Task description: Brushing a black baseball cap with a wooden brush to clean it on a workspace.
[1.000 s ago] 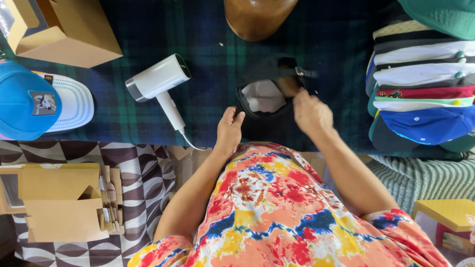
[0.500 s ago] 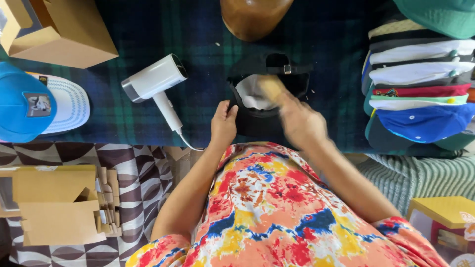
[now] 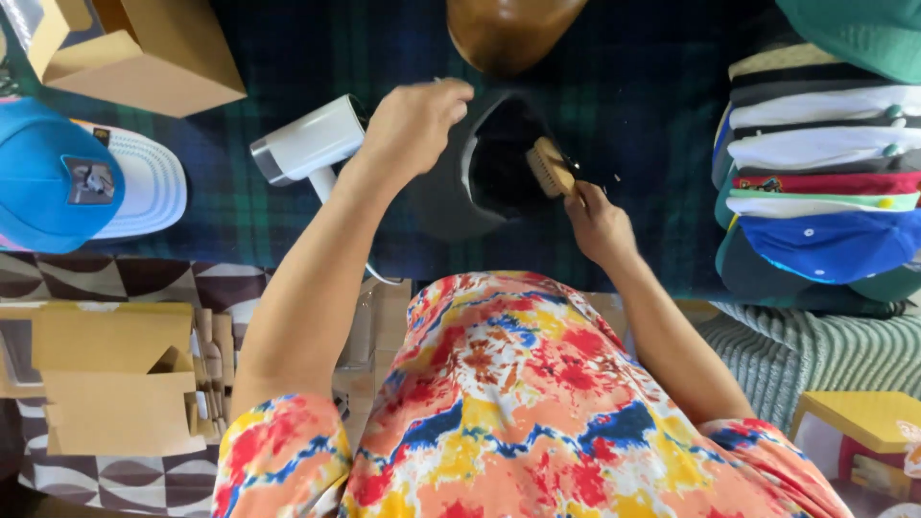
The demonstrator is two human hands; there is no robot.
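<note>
While left hand [image 3: 414, 123] lifts cap [image 3: 459, 182], right hand [image 3: 599, 226] brushes.

Head cam, top-down, close.

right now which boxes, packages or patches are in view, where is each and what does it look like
Open brown cardboard box: top left on the plaid cloth, flap raised.
Flat brown cardboard blanks: lower left on the patterned floor, stacked unfolded.
Yellow-lidded box: lower right corner, squarish, red and white sides.
Square patch: front of the blue cap at far left, grey with a small picture.
</note>
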